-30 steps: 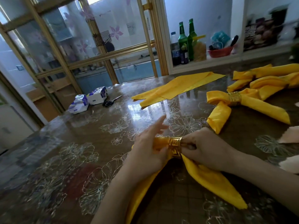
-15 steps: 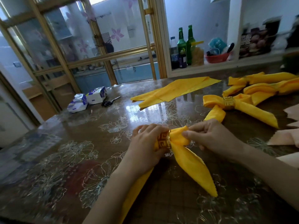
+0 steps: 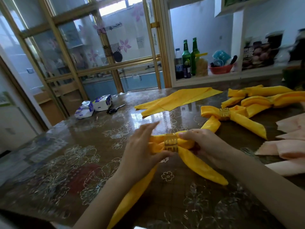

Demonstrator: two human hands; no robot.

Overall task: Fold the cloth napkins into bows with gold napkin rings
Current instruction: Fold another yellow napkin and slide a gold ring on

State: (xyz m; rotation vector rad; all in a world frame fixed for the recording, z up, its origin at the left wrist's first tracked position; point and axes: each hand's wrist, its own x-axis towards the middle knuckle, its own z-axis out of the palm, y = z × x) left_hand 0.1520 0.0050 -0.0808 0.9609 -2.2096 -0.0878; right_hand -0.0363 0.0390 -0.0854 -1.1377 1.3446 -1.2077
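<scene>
A yellow napkin (image 3: pixel 189 161) is lying on the glossy flower-patterned table (image 3: pixel 69 162) just below the centre of the frame, gathered at its middle through a gold napkin ring (image 3: pixel 171 142), with two long tails running down toward the lower edge, one to the lower left under the forearm and one to the lower right. The left hand (image 3: pixel 142 149) is pressing against the ring's left side, thumb closing under the ring on the bunched cloth, while the upper fingers are lifting away, blurred. The right hand (image 3: pixel 206 146) is pinching the napkin's loop just right of the ring, fingers closed on the fabric. To the upper right of this, a finished yellow bow (image 3: pixel 236 118) with its own gold ring is resting on the table, and further yellow folded napkins (image 3: pixel 264 98) are lying beyond it near the right edge. A flat yellow napkin (image 3: pixel 178 100) is spreading across the table above centre. Pale pink napkins (image 3: pixel 288 146) are stacking at the right edge. At the upper left of the table, two tissue packs (image 3: pixel 93 106) are sitting just beside black scissors (image 3: pixel 114 109). Green bottles (image 3: pixel 190 57) and a red bowl (image 3: pixel 220 69) are standing on the shelf at upper right.
</scene>
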